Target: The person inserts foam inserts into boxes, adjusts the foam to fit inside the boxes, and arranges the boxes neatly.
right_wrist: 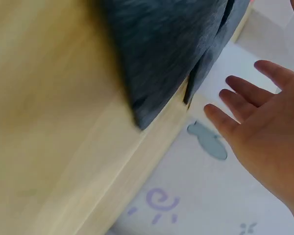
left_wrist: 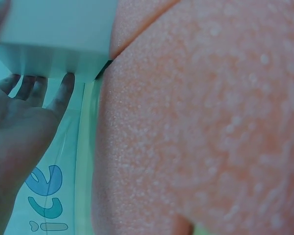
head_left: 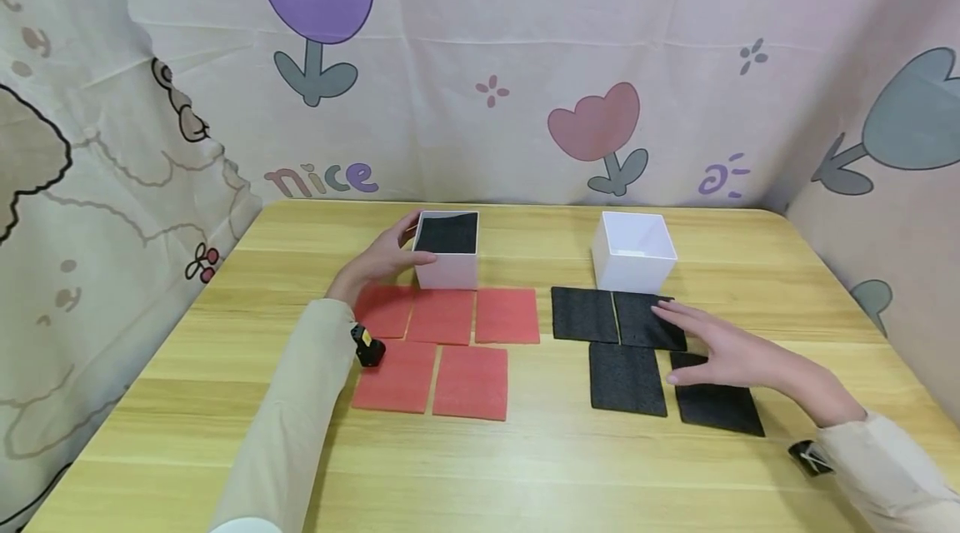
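My left hand (head_left: pixel 381 256) grips the left white box (head_left: pixel 450 273) by its side, thumb along the front and fingers round the back. A piece of black cloth-like material (head_left: pixel 447 233) shows inside that box, near its rim. In the left wrist view, several fingertips (left_wrist: pixel 67 81) rest against the wall of the box (left_wrist: pixel 59 29). My right hand (head_left: pixel 738 360) hovers with spread fingers over black squares at the right, holding nothing. Its thumb overlaps the nearest black square (head_left: pixel 723 410), and its fingers reach over another black square (head_left: pixel 647 321).
Several red squares (head_left: pixel 470 383) lie in two rows in front of the left box. Further black squares (head_left: pixel 583 316) lie in front of a second white box (head_left: pixel 636 268) at the back right. A patterned cloth (head_left: pixel 465 141) hangs behind the wooden table (head_left: pixel 555 466).
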Demonstrator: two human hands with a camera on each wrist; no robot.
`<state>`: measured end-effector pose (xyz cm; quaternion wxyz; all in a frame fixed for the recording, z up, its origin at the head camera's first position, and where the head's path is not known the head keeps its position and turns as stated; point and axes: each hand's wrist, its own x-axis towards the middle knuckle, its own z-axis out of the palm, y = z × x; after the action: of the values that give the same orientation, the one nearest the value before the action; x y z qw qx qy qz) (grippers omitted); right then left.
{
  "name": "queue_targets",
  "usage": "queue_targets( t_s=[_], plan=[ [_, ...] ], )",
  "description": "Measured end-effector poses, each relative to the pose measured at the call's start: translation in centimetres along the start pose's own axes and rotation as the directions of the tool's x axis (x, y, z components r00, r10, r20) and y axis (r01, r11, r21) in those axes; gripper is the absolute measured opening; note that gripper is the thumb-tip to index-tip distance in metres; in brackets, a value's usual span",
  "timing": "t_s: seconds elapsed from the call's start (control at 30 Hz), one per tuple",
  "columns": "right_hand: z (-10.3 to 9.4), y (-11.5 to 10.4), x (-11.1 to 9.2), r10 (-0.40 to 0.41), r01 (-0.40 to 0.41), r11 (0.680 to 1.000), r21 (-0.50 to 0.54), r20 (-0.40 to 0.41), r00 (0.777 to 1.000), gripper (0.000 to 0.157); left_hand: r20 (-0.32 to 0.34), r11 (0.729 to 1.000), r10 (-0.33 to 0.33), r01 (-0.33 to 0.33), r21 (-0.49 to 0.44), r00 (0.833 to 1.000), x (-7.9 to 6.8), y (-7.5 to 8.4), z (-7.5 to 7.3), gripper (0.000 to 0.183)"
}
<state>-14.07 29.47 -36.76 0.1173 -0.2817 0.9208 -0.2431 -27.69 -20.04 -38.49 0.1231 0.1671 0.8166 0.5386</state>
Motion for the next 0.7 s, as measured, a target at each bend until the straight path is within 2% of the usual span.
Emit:
queue_targets(
  t_s=[0.47,0.7],
  plan=[
    [0.9,4.0,-4.3,-0.006,0.006,1.000,0.004,-0.011,1.000,0.105,-0.003,1.000,-0.013,0.013,-0.025,1.000,0.1,0.0,0.1,0.093],
    [1.4,5.3,-5.4,-0.091,0.086,0.992,0.095,0.047,0.995,0.113,-0.006,1.000,-0.009,0.009,-0.021,1.000,-0.1,0.1,0.2,0.094]
  ],
)
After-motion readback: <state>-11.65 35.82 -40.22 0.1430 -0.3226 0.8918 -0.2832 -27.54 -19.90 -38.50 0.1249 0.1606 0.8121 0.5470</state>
